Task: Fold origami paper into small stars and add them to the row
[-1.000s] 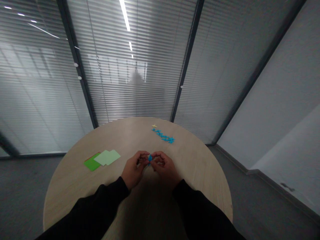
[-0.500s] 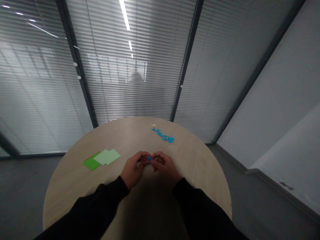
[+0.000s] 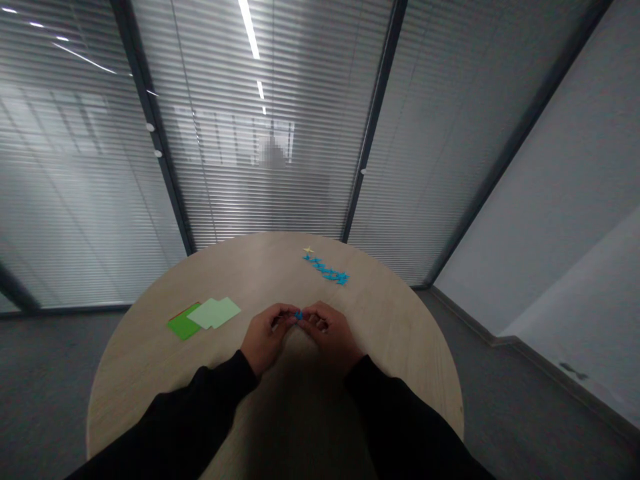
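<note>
A small blue paper crane (image 3: pixel 299 315) is pinched between my two hands above the middle of the table. My left hand (image 3: pixel 267 333) grips its left side with thumb and forefinger. From the right, my right hand (image 3: pixel 330 330) holds the other side the same way, its remaining fingers curled in. Fingertips hide much of the folded paper. Beyond my hands, several blue paper cranes (image 3: pixel 327 272) sit in a slanting row, with one yellow paper crane (image 3: pixel 309 250) at its far end.
On the left of the round wooden table (image 3: pixel 160 393) lie overlapping sheets: pale green paper (image 3: pixel 220 312) over bright green paper (image 3: pixel 184 325), with a thin red edge showing. Glass panels with blinds (image 3: pixel 280 193) stand behind the table, and a white wall (image 3: pixel 540 267) is at the right.
My fingers have shifted slightly closer around the blue paper crane, and less of it hangs below the fingertips. The row of cranes and the sheets stay where they were.
</note>
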Demonstrator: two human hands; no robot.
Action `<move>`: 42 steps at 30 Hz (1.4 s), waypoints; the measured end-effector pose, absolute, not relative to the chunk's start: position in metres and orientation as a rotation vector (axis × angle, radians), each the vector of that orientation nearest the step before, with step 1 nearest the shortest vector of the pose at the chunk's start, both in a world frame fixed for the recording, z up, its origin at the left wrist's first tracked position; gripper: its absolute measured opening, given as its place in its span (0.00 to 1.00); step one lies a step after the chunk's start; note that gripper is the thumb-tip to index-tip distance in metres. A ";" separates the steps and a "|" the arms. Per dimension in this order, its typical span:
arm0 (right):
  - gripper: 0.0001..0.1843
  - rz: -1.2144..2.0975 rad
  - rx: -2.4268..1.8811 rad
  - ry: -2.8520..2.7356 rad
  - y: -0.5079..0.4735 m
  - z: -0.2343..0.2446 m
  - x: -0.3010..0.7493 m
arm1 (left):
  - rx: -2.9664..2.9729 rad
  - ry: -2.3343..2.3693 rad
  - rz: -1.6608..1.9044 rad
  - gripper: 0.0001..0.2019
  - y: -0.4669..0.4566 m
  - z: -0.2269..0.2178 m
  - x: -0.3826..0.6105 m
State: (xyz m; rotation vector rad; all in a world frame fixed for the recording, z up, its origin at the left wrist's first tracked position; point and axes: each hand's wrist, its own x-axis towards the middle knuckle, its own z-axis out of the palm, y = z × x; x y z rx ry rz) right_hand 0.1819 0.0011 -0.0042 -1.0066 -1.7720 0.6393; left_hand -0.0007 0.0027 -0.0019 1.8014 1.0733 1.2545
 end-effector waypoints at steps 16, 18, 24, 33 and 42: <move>0.13 0.858 -1.157 -1.587 -0.001 -0.009 0.178 | 1.878 1.248 1.207 0.14 0.005 -0.004 -0.001; 0.13 0.942 -1.134 -1.558 0.000 -0.010 0.178 | 1.843 1.226 1.190 0.15 0.004 -0.004 0.001; 0.13 1.013 -1.118 -1.527 0.003 -0.014 0.177 | 1.743 1.147 1.217 0.15 0.002 -0.004 0.003; 0.08 0.452 -0.954 -1.770 -0.002 0.002 0.181 | 2.110 1.321 1.298 0.06 0.003 -0.006 -0.003; 0.05 0.537 -0.976 -1.701 0.001 -0.002 0.180 | 2.673 1.178 1.382 0.06 0.003 -0.003 -0.004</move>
